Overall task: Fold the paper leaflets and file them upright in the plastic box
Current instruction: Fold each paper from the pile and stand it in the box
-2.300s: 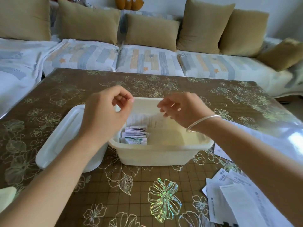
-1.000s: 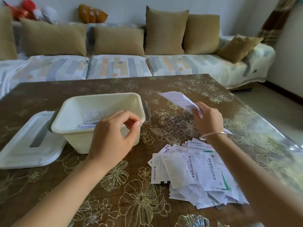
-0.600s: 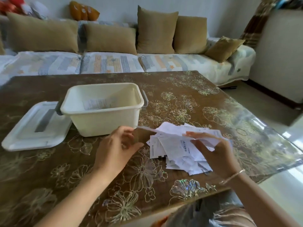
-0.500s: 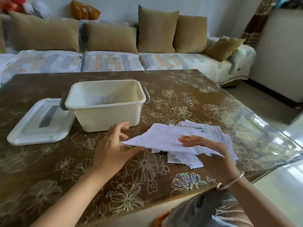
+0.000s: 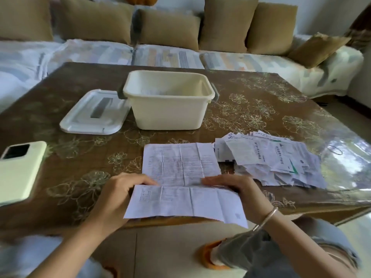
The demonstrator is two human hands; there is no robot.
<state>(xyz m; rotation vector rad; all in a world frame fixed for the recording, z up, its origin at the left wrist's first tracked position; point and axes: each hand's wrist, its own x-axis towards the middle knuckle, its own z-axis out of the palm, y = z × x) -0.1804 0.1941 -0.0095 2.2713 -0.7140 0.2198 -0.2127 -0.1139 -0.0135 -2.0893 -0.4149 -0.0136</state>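
Observation:
A creased white leaflet point(image 5: 180, 163) lies spread on the brown flowered table point(image 5: 80, 157), its near part bent up toward me over the table's edge. My left hand point(image 5: 118, 195) grips its left side and my right hand point(image 5: 239, 189) grips its right side, both at the fold line. A loose pile of leaflets point(image 5: 269, 157) lies to the right. The cream plastic box point(image 5: 168, 109) stands behind, with some paper barely visible inside.
The box's white lid point(image 5: 94, 113) lies left of the box. A pale green phone point(image 5: 18, 169) rests face down at the table's left near edge. A sofa with tan cushions point(image 5: 168, 29) runs behind the table.
My right hand took a leaflet from the pile and both hands spread it flat in front of me. Its near part is now bent up along a crease.

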